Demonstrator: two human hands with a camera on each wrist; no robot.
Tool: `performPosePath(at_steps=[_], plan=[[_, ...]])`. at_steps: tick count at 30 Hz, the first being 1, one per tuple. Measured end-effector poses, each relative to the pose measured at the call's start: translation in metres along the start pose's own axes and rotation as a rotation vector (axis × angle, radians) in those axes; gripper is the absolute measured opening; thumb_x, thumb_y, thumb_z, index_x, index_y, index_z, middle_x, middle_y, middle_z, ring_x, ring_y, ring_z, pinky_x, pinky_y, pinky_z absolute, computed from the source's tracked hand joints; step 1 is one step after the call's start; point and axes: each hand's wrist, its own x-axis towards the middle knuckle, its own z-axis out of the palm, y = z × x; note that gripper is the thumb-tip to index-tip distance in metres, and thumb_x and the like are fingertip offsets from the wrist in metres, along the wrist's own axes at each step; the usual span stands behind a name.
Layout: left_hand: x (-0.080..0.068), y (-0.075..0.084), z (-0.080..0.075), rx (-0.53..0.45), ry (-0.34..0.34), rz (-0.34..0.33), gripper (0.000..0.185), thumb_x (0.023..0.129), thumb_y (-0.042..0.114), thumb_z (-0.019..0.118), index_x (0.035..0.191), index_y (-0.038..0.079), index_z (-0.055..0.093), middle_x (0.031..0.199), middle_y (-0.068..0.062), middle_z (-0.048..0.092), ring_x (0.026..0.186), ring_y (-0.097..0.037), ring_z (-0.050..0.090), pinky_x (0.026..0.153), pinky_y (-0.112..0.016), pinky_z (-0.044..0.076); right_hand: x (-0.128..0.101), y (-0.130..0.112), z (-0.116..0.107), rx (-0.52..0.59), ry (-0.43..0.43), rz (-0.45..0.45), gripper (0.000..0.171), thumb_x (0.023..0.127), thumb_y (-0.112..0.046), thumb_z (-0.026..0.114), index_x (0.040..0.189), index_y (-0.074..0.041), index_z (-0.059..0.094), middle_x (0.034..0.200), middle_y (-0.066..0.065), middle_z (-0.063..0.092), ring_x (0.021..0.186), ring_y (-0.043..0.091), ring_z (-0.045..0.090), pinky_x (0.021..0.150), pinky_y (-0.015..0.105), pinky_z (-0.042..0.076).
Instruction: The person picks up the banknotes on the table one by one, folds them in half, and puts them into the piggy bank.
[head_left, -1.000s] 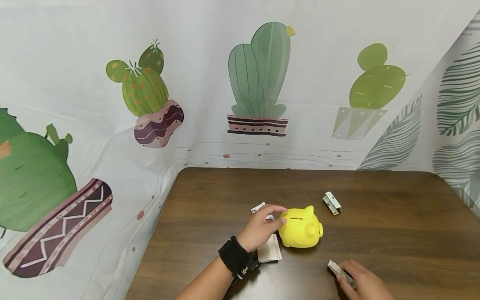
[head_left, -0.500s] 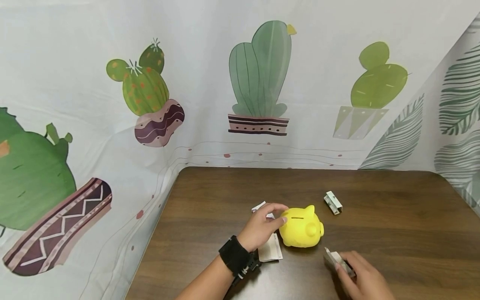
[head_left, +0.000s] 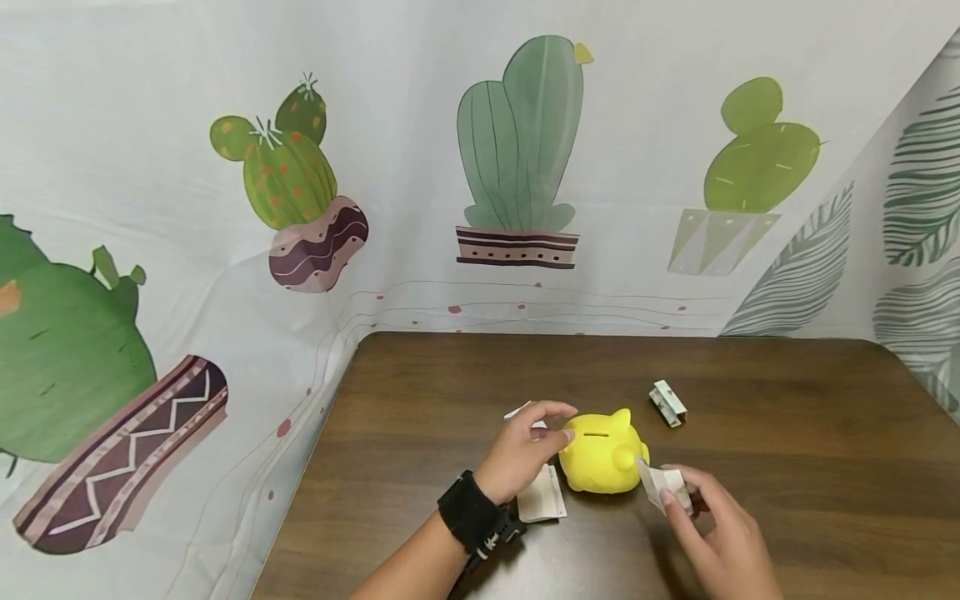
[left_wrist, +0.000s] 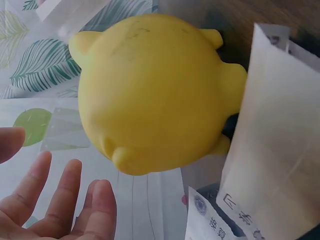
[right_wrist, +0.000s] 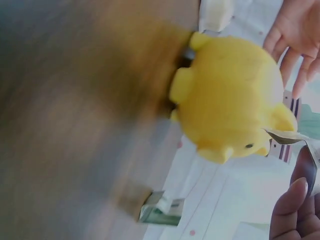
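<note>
A yellow piggy bank (head_left: pixel 603 454) stands on the brown table (head_left: pixel 787 450), its slot facing up. My left hand (head_left: pixel 558 425) sits just left of it with fingers straight and spread; whether the thumb touches the piggy bank is unclear. In the left wrist view the fingers (left_wrist: pixel 60 200) stay apart from the piggy bank (left_wrist: pixel 155 90). My right hand (head_left: pixel 675 496) pinches a folded banknote (head_left: pixel 663 485) in the air by the piggy bank's right side. The right wrist view shows that banknote (right_wrist: pixel 295 136) beside the piggy bank (right_wrist: pixel 230 95).
One folded note (head_left: pixel 667 402) lies behind and to the right of the piggy bank. Another (head_left: pixel 542 500) lies under my left wrist, and a third (head_left: pixel 517 411) peeks out behind the left hand. A cactus-print cloth (head_left: pixel 517 167) hangs along the back and sides.
My right hand has lifted its folded banknote off the table's front and carried it up and left to the piggy bank's right side. The left hand has barely moved.
</note>
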Motion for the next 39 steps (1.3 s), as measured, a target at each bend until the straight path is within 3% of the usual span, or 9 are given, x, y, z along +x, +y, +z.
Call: performPosePath(at_steps=[5,10,19,24,28,31,39], plan=[[-0.001,0.003,0.001,-0.02,-0.003,-0.006,0.033,0.096,0.026,0.067,0.128,0.02,0.067,0.132,0.001,0.06,0.099,-0.014,0.067,0.09,-0.046,0.058,0.007,-0.009,0.004,0.069,0.02,0.036,0.046,0.078,0.014,0.075,0.119,-0.007,0.067,0.086,-0.006,0.063,0.078,-0.005,0.054,0.073,0.006,0.046],[-0.001,0.005,0.001,-0.034,-0.031,0.008,0.034,0.095,0.027,0.068,0.128,0.019,0.067,0.131,0.0,0.064,0.098,-0.014,0.066,0.087,-0.032,0.056,0.011,-0.017,0.007,0.165,0.016,0.11,0.042,0.083,0.013,0.072,0.12,-0.007,0.067,0.092,-0.008,0.064,0.081,-0.002,0.057,0.074,0.007,0.047],[-0.002,0.008,0.004,-0.169,-0.157,0.066,0.038,0.095,0.017,0.068,0.133,0.01,0.063,0.128,-0.007,0.068,0.113,-0.012,0.064,0.091,-0.023,0.054,0.019,-0.03,0.01,0.35,-0.055,0.226,0.031,0.093,0.007,0.064,0.123,-0.003,0.063,0.091,-0.005,0.066,0.08,0.006,0.06,0.067,0.02,0.051],[-0.005,0.011,0.004,-0.227,-0.218,0.061,0.04,0.094,0.013,0.069,0.134,0.008,0.062,0.128,-0.011,0.067,0.11,-0.011,0.065,0.092,-0.024,0.056,0.022,-0.032,0.016,0.473,-0.078,0.207,0.031,0.093,0.011,0.061,0.123,0.001,0.061,0.092,-0.002,0.067,0.081,0.008,0.061,0.065,0.023,0.051],[-0.007,0.012,0.005,-0.239,-0.237,0.041,0.038,0.093,0.013,0.07,0.131,0.011,0.064,0.119,-0.006,0.069,0.105,-0.01,0.066,0.087,-0.024,0.057,0.026,-0.034,0.021,0.569,-0.102,0.179,0.031,0.094,0.012,0.059,0.124,0.004,0.058,0.091,0.0,0.065,0.082,0.009,0.062,0.066,0.023,0.051],[-0.008,0.014,0.005,-0.246,-0.241,0.031,0.037,0.092,0.01,0.071,0.129,0.009,0.065,0.111,-0.002,0.069,0.097,-0.007,0.067,0.082,-0.021,0.057,0.029,-0.037,0.025,0.574,-0.114,0.184,0.031,0.095,0.011,0.059,0.124,0.003,0.058,0.091,0.0,0.063,0.082,0.01,0.061,0.067,0.023,0.05],[-0.008,0.014,0.007,-0.278,-0.22,0.036,0.036,0.09,-0.002,0.068,0.126,-0.005,0.063,0.103,-0.009,0.07,0.086,-0.005,0.066,0.076,-0.019,0.056,0.034,-0.041,0.033,0.578,-0.113,0.19,0.028,0.095,0.01,0.059,0.121,0.004,0.059,0.09,-0.002,0.065,0.079,0.01,0.058,0.066,0.024,0.049]])
